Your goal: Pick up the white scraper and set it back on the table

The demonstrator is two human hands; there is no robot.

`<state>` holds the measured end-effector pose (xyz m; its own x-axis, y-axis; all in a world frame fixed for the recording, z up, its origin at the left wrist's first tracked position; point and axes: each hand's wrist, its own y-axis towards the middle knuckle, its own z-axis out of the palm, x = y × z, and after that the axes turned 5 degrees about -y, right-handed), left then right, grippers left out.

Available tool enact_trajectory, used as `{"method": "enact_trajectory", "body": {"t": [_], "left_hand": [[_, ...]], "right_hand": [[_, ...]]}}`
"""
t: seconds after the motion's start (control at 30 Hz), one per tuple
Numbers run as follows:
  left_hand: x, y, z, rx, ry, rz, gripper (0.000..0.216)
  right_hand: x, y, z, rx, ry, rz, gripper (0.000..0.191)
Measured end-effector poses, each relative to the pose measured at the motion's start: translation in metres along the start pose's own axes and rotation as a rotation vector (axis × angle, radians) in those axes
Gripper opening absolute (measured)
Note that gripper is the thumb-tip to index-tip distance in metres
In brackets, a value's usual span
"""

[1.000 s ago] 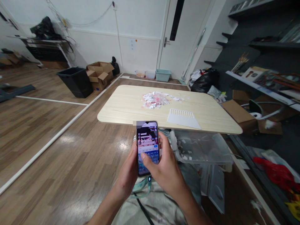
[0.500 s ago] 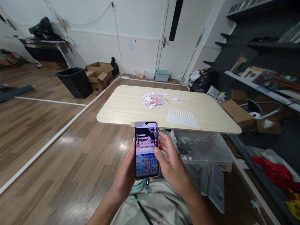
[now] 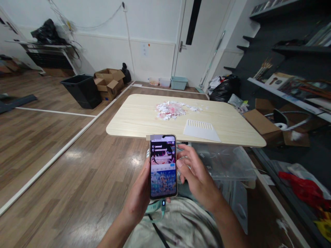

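Note:
My left hand (image 3: 138,198) is wrapped round the left edge and back of a phone (image 3: 163,166) with a lit screen, held upright in front of me. My right hand (image 3: 198,179) hovers just right of the phone with fingers loosely spread, its thumb near the screen's right edge, holding nothing. Beyond the phone stands a light wooden table (image 3: 134,119). On it lie a heap of small white and pink paper scraps (image 3: 170,109) and a white flat scraper with a ribbed edge (image 3: 201,130).
A clear plastic bin (image 3: 224,163) sits under the table's near right side. A black bin (image 3: 81,90) and open cardboard boxes (image 3: 108,82) stand on the wood floor at the left. Shelves (image 3: 289,93) and clutter line the right wall. A teal lanyard (image 3: 155,208) hangs below the phone.
My right hand's thumb has come off the screen and the hand has shifted right, away from the phone. The picture on the screen has changed. My left hand keeps its hold.

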<state>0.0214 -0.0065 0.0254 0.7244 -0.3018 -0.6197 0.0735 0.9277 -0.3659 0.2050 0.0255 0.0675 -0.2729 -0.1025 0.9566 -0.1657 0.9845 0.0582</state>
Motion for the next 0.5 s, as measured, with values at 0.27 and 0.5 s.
{"method": "enact_trajectory", "body": {"t": [0.27,0.5], "left_hand": [[-0.011,-0.010,0.006,0.040,0.024,-0.042,0.074],[-0.013,-0.009,0.009,0.070,0.043,-0.091,0.076]], "right_hand": [[-0.027,0.086,-0.100,-0.363,-0.658,-0.403,0.040],[-0.090,0.162,-0.144,0.042,-1.093,-0.269,0.071]]}}
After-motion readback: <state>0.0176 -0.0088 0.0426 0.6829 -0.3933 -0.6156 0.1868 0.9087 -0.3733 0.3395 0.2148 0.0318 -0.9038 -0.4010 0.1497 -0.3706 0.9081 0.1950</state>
